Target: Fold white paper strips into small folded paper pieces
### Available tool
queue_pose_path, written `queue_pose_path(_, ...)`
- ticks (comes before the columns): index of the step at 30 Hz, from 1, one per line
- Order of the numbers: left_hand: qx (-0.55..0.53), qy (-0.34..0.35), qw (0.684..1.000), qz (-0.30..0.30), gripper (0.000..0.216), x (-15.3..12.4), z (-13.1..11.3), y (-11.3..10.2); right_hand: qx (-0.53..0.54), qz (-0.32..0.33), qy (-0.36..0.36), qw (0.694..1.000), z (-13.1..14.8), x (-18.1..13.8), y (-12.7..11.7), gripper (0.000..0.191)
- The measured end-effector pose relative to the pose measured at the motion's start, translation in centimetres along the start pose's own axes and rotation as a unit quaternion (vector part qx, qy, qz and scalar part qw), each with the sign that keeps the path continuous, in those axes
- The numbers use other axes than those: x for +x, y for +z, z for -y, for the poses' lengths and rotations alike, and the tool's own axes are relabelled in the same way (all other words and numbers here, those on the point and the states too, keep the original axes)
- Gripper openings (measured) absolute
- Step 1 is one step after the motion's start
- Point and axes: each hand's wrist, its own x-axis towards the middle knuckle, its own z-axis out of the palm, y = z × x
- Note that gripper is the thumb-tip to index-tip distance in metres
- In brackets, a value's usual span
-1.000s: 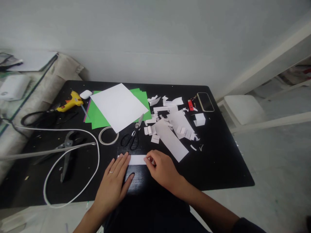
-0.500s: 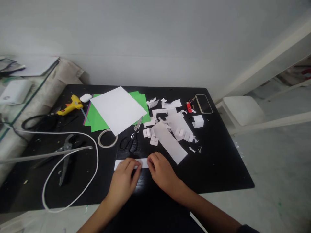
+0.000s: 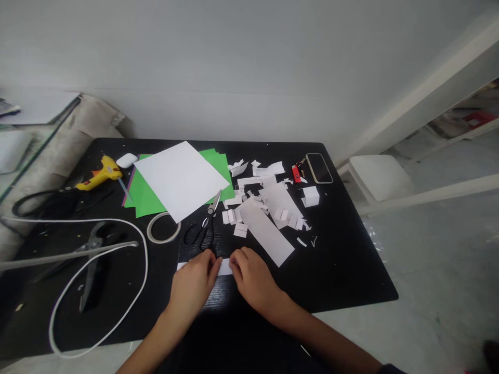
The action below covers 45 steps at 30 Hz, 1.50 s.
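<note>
White strip [image 3: 225, 267] under and between curled fingers [image 3: 239, 257] — left hand [image 3: 194, 279], right hand [image 3: 253, 277], grip unclear

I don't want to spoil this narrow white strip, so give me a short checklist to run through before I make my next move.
1. Left hand on the white strip: ok, its fingers are over the left part.
2. Right hand on the strip: ok, its fingers are at the right part.
3. Strip's edges lined up under the fingers: cannot tell, the hands cover much of it.
4. Scissors well away from the hands: not ok, the handles lie just beyond the left fingers.
5. White cable away from the hands: ok, its loop lies to their left.
6. Paper scraps off the strip's visible part: ok, they lie farther back.
</note>
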Motion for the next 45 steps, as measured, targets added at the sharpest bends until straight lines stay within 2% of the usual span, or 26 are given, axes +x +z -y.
queue_pose_path(4,0.01,-0.036,0.999,0.023,0.029,-0.3,1.5,-1.0,0.02,0.012,0.013,1.0,0.1,0.2,-0.2,0.014)
queue_pose_path(11,0.029,-0.073,0.997,0.02,0.029,-0.9,4.9,-1.9,0.034,0.02,0.023,0.999,-0.2,0.3,-0.1,0.015)
queue_pose_path(20,0.026,-0.131,0.989,0.062,0.031,-1.0,7.1,-2.8,0.047,0.037,0.035,0.998,-0.2,0.4,-0.4,0.014)
queue_pose_path(24,0.006,-0.124,0.99,0.064,0.031,-0.9,8.0,-2.9,0.046,0.041,0.036,0.997,-0.1,0.4,-0.5,0.014)
queue_pose_path(35,-0.071,-0.119,0.988,0.067,0.032,-0.6,8.4,-3.7,0.042,0.031,0.038,0.998,-0.2,0.4,-0.4,0.014)
queue_pose_path(41,-0.068,-0.118,0.988,0.073,0.031,-0.6,8.8,-3.3,0.005,0.059,0.055,0.997,0.4,1.1,-0.4,0.014)
queue_pose_path(43,-0.065,-0.114,0.989,0.069,0.031,-0.6,8.9,-3.2,-0.012,0.073,0.036,0.997,1.2,1.6,0.1,0.013)
queue_pose_path(45,-0.057,-0.114,0.989,0.069,0.03,-0.6,8.9,-3.2,-0.03,0.085,-0.023,0.996,2.2,2.2,0.9,0.012)
